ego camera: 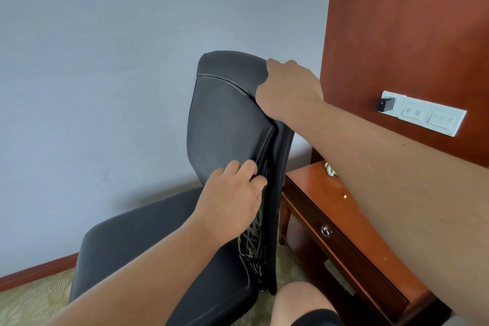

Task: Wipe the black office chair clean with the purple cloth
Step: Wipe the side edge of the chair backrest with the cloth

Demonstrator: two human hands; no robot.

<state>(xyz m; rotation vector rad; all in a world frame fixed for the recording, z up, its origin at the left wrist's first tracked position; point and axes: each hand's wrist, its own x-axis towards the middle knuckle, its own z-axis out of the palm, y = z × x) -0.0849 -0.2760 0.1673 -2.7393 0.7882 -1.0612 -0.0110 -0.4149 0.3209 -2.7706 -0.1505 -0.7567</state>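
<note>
Head view. Black office chair [225, 119] standing on patterned carpet [34, 296] before a grey-blue wall [105, 61], its back turned toward the wooden bench [309, 180] at the right. No brand or label shows on the chair. The white switch plate [434, 116] on the red-brown panel [397, 34] carries small symbols (too small to read), with a black plug [385, 104] seated at its left end.

Right hand [287, 87]: grip closed over the upper right corner of the chair back, fingers wrapped out of sight behind the edge. Left hand [232, 193]: grip closed on the side edge of the back pad, lower down, fingertips curled into the gap where pale webbing shows. The chair back thus lies between the two grips, and the seat [148, 241] lies under the left forearm.

A coiled pale cord [329, 169] rests on the bench top. A bare knee [299, 299] sits just beside the chair's base.
</note>
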